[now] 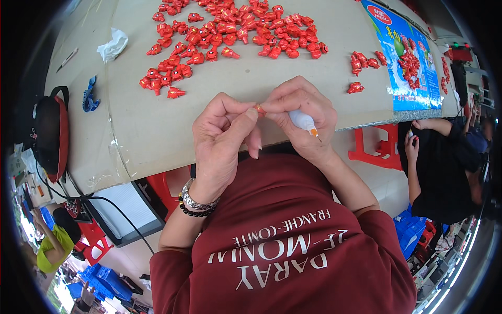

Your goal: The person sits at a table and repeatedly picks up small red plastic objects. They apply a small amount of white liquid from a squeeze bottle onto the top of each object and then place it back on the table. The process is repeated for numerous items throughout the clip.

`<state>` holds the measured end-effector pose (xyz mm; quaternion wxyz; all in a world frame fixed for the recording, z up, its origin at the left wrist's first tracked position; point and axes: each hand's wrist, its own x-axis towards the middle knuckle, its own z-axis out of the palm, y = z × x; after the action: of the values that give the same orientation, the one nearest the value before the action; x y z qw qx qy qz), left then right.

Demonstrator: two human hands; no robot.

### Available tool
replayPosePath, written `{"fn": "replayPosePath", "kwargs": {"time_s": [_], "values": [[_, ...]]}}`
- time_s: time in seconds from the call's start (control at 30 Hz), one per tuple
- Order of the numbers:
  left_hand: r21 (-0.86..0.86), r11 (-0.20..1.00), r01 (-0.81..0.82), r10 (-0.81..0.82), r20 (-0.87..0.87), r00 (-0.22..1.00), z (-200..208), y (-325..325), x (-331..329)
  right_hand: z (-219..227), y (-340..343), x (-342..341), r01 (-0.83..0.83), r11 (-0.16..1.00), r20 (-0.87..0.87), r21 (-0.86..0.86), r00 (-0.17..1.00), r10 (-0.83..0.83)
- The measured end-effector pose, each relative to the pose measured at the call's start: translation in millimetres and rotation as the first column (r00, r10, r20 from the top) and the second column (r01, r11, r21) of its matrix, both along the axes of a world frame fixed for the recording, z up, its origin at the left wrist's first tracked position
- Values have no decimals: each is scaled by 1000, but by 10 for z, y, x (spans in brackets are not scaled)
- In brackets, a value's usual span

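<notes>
In front of my chest, near the table's front edge, my two hands meet at the fingertips. My left hand (217,136) pinches a small red plastic piece (259,109) between thumb and fingers, which cover most of it. Tucked in the palm of my right hand (314,107) is a white squeeze bottle (300,119) with an orange tip and thin needle, pointing down and away from the red piece. The thumb and forefinger of that hand also touch the red piece. Beyond my hands lies a large heap of small red plastic parts (230,29) with gold and black marks.
Crumpled tissue (112,46), a pen (67,59), blue scrap (90,95) and a black-red bag (50,136) are on the table's left. At right, more red parts (357,63) lie near a blue printed sheet (400,94). A red stool (377,148) and another person (442,162) are beyond.
</notes>
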<state>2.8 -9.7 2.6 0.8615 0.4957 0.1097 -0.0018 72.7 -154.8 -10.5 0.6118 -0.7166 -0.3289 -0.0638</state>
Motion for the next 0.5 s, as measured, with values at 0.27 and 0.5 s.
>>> {"fn": "replayPosePath", "kwargs": {"time_s": [0.27,0.5], "values": [[-32,999,-22,22,5,1000,3,-11,12,4,-2,16,-6,1000,-24,-4,1000,6],[-48,999,-1,-2,-63,998,54,-4,54,56,6,22,-11,999,-229,52,973,22]]}}
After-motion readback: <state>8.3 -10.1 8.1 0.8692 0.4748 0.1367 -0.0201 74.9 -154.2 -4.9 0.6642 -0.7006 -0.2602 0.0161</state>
